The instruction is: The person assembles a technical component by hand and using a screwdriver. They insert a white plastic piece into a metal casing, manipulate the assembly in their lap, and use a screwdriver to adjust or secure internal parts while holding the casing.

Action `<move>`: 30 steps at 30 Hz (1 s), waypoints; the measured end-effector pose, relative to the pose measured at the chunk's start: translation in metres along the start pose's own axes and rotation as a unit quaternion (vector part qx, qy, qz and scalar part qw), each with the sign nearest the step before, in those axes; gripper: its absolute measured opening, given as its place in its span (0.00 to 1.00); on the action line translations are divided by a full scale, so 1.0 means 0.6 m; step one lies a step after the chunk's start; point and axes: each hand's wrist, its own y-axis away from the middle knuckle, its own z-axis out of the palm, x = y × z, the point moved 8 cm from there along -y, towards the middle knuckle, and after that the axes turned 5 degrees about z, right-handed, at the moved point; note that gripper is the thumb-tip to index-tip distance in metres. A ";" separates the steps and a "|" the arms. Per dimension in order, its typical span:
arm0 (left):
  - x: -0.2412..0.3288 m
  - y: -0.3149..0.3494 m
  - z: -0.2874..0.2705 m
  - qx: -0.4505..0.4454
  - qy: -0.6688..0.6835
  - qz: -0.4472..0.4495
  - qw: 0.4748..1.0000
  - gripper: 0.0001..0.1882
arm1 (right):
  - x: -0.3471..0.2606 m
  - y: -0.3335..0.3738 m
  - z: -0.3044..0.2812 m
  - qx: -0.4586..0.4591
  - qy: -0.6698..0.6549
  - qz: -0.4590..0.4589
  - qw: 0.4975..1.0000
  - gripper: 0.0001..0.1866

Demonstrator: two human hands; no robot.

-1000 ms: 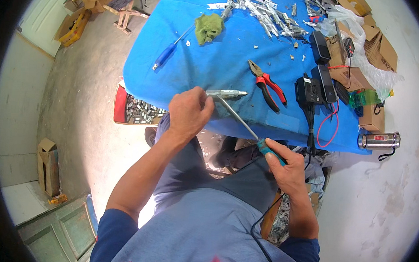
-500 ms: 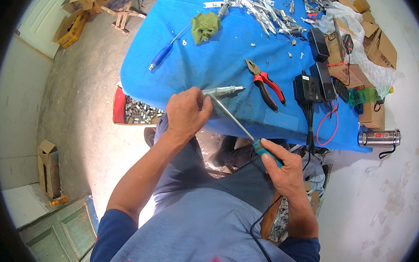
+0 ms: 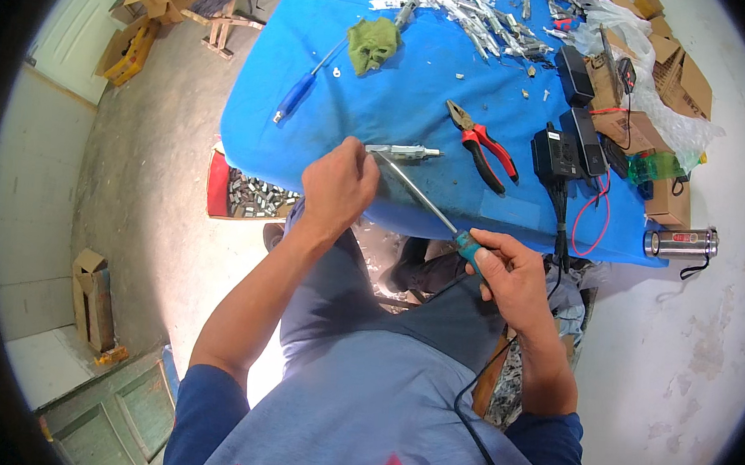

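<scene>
My left hand (image 3: 339, 186) is closed on one end of a slim silver-and-white metal part (image 3: 407, 152) at the near edge of the table. Its free end points right, over the blue cloth. In my right hand (image 3: 513, 277) is a screwdriver with a teal handle (image 3: 467, 245). The long steel shaft (image 3: 421, 197) slants up and left, and its tip meets the part beside my left fingers. Whether the tip is inside the part or only against it, I cannot tell. Red-and-black pliers (image 3: 483, 145) lie right of the part, jaws apart.
On the blue-covered table (image 3: 283, 155) lie a blue screwdriver (image 3: 295, 97), a green cloth (image 3: 373, 47) and a pile of similar metal parts (image 3: 475, 21). Black power adapters (image 3: 555, 156) with cables and a steel flask (image 3: 681, 244) stand right. A box of small metal pieces (image 3: 255, 198) sits below.
The metal part has turned a little, its free end now lying nearly level. My right hand has shifted slightly right and up with the screwdriver. The whole view has drifted slightly.
</scene>
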 end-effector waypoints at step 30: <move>0.002 0.008 0.002 0.018 -0.034 -0.008 0.999 0.09 | 0.027 0.018 0.046 0.016 -0.106 0.068 0.992 0.18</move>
